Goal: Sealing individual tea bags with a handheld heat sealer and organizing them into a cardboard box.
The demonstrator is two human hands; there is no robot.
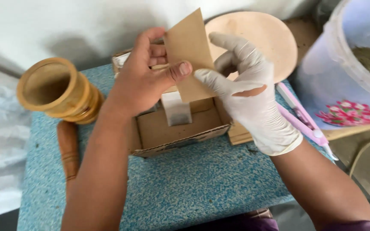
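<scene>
Both hands are holding one brown paper envelope above an open cardboard box sitting toward the far edge of the blue speckled table. The bare left hand is pinching the envelope's lower edge under its thumb, while the gloved right hand is gripping the right edge. Judging by this, the envelope is not yet in the box; a small white packet is already lying inside. What the envelope contains is hidden, and the bucket at the right is being cut off by the frame.
</scene>
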